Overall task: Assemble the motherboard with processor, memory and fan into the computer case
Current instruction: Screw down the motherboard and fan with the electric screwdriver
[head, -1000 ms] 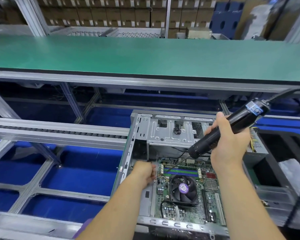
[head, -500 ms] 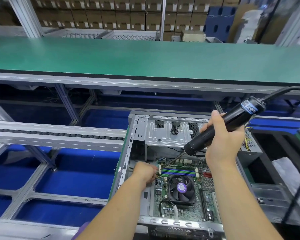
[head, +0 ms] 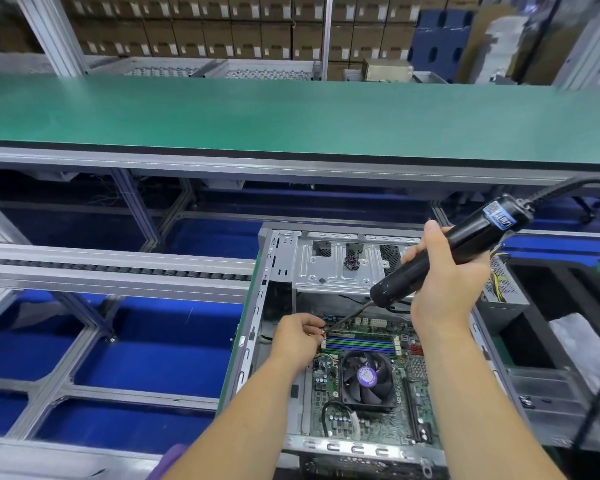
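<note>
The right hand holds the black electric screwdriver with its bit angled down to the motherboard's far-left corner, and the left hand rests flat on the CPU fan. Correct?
Not quite. The head view shows the left hand at the motherboard's far-left corner by the bit tip, fingers curled, not on the CPU fan. The right hand does hold the electric screwdriver as stated.

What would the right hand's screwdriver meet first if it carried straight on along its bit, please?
Probably the motherboard's top left corner, where the left hand's fingertips pinch at the bit tip of the electric screwdriver; depth is unclear.
</note>
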The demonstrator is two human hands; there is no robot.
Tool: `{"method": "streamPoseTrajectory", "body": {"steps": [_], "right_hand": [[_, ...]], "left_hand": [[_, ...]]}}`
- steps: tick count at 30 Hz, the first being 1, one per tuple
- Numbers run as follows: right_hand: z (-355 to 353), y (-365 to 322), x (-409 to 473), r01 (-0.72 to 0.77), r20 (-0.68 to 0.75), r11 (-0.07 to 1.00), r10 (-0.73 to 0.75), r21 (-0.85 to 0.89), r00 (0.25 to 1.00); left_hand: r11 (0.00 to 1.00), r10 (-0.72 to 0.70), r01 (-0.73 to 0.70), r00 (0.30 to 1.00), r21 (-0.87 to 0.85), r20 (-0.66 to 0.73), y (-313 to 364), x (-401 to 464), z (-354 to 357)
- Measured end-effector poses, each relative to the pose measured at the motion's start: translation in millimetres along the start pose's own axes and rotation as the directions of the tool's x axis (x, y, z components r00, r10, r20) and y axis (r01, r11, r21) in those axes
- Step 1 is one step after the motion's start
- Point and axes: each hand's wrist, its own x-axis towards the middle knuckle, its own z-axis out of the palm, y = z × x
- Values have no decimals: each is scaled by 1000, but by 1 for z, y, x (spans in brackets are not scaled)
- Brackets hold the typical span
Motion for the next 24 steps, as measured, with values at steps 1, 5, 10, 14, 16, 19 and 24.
{"method": "streamPoseTrajectory", "body": {"steps": [1,5,10,14,16,19,24], "right_hand": [[0,1,1,1,-2,1000,-1,0,1000],[-1,3,1,4,-3,1000,-4,-10,1000],[-1,3,0,-6,-1,1000,6,-1,1000],[0,4,0,6,4,1000,-6,-11,1000],[0,4,0,4,6,1000,-4,-8,1000],[-1,4,0,12,14,1000,-12,-16,1000],[0,5,-3,28,47,999,-26,-44,999]], "left_hand": [[1000,6,-6,1000,5,-5,0,0,0],[1000,19,-19,1000,18,-16,2,0,0],[998,30,-29,999,50,-27,2,-1,0],[996,45,-43,998,75,-33,2,0,0],[994,62,-58,997,93,-35,1,1,0],[990,82,-78,996,117,-25,0,2,1],[963,134,-127,991,236,-11,0,3,3]]}}
